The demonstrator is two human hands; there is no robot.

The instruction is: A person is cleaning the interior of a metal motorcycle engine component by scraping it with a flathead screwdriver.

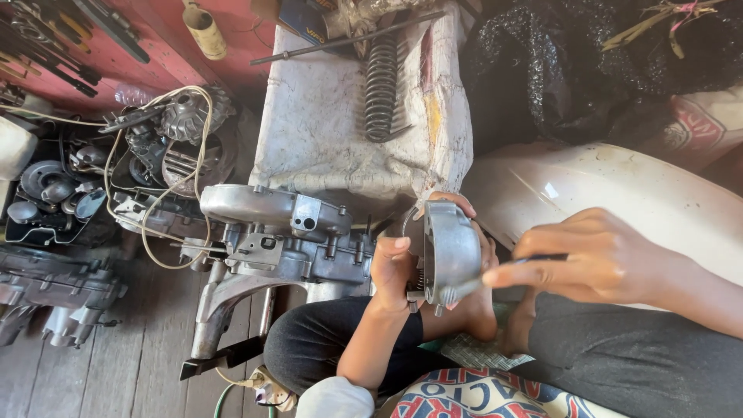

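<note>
Sitting: you face a stripped engine block (286,248) on the plank floor (131,364), against a white sack (340,124) carrying a coil spring (381,85).
Cover: the grey metal cover (451,249) stands on edge just right of the block, long axis up-down.
Left hand: your left hand (393,269) clamps the cover, fingers wrapped on its near rim.
Right hand: your right hand (596,259) pinches a thin tool (495,277) lying crosswise, tip at the cover's lower edge; this hand works it.

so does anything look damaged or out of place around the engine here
The dirty white block behind the grey metal engine is dented and stained, with a black coil spring lying loose on top. Tangled cream cable trails over spare parts at left.
</note>
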